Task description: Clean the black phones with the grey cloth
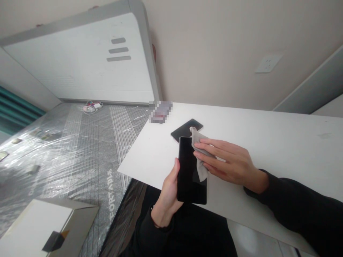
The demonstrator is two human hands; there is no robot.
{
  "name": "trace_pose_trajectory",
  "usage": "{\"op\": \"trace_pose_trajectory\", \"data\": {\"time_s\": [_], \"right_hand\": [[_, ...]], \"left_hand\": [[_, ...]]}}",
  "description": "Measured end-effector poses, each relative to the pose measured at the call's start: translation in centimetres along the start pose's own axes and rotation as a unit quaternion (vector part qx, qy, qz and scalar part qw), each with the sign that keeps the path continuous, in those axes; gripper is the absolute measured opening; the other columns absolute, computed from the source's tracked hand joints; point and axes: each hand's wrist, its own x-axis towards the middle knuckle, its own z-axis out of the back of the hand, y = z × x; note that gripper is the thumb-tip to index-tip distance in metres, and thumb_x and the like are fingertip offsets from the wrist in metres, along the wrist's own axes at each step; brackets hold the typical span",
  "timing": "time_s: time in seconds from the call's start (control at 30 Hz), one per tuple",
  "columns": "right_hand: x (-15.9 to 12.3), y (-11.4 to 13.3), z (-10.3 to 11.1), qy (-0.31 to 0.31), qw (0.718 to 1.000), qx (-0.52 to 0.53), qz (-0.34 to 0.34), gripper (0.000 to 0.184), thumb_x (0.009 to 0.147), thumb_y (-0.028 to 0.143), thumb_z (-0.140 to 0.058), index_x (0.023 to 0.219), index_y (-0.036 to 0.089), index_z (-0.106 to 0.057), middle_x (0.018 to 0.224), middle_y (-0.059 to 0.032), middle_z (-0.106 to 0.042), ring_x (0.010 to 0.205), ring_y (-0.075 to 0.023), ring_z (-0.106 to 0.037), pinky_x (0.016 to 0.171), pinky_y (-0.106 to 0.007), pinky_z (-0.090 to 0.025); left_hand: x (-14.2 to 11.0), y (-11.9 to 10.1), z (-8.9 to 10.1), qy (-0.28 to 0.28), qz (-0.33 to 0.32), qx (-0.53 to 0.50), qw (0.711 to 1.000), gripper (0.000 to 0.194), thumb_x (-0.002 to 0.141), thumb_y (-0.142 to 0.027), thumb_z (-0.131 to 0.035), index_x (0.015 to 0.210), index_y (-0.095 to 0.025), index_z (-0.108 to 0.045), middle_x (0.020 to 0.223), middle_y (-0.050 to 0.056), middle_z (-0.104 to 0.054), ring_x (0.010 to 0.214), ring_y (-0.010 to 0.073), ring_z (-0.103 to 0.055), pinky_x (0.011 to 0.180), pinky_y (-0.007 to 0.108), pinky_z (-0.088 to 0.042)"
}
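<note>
My left hand [167,194] grips a black phone [189,175] from below, its dark screen facing up over the near edge of the white table [268,142]. My right hand [227,160] presses a small grey cloth [200,157] flat against the upper right part of the screen, fingers held together on the cloth. Just beyond the phone, a second black phone-like slab [184,129] lies flat on the table.
To the left lies a mattress wrapped in clear plastic [66,150], with a small packet [91,106] at its far end. A white panel [88,60] leans on the wall. An open cardboard box [45,228] sits bottom left. A wall socket [268,64] is at upper right.
</note>
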Motion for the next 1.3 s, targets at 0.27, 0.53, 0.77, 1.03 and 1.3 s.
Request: {"op": "trace_pose_trajectory", "data": {"time_s": [0.27,0.53,0.77,1.03,1.3], "right_hand": [[-0.4,0.1,-0.1,0.004,1.000,0.009,0.003,0.052,0.098,0.012,-0.063,0.149,0.017,-0.052,0.133,-0.0104,-0.073,0.131,-0.0234,-0.064,0.104,-0.039,-0.062],[-1.6,0.1,0.9,0.005,0.999,0.019,0.025,0.051,0.100,0.008,-0.060,0.150,0.016,-0.051,0.132,-0.0097,-0.073,0.127,-0.0213,-0.067,0.107,-0.035,-0.060],[-0.8,-1.0,1.8,-0.053,0.993,-0.024,-0.104,0.025,0.099,0.013,-0.063,0.120,0.025,-0.069,0.110,-0.0044,-0.081,0.095,-0.0213,-0.080,0.079,-0.030,-0.067],[-0.6,-1.1,1.2,-0.060,0.993,-0.031,-0.092,0.027,0.097,0.011,-0.066,0.120,0.025,-0.069,0.108,-0.0032,-0.082,0.092,-0.0207,-0.080,0.073,-0.030,-0.066],[-0.2,-1.0,1.6,-0.059,0.993,-0.053,-0.083,0.026,0.097,0.012,-0.066,0.119,0.025,-0.070,0.106,-0.0031,-0.082,0.090,-0.0211,-0.081,0.073,-0.030,-0.065]], "left_hand": [[-0.1,-0.1,-0.3,-0.023,-0.007,-0.005,1.000,0.038,0.103,-0.040,-0.058,0.119,-0.011,-0.076,0.119,0.013,-0.078,0.124,0.0294,-0.068,0.117,0.041,-0.046],[0.4,-0.8,-1.0,0.011,0.025,-0.012,1.000,0.054,0.110,-0.042,-0.034,0.120,-0.006,-0.073,0.116,0.017,-0.078,0.123,0.0287,-0.069,0.114,0.041,-0.047],[0.9,-3.0,-1.5,0.040,-0.012,-0.027,0.999,0.070,0.107,-0.057,-0.026,0.141,-0.006,-0.059,0.136,0.021,-0.068,0.127,0.0328,-0.064,0.095,0.041,-0.055],[1.3,-3.6,-2.0,0.010,-0.034,-0.057,0.998,0.068,0.107,-0.056,-0.029,0.152,-0.008,-0.048,0.122,0.018,-0.074,0.111,0.0290,-0.071,0.090,0.039,-0.055],[1.5,-3.4,-2.0,0.017,-0.026,-0.047,0.998,0.068,0.107,-0.056,-0.029,0.150,-0.007,-0.049,0.126,0.019,-0.073,0.117,0.0300,-0.069,0.093,0.039,-0.055]]}}
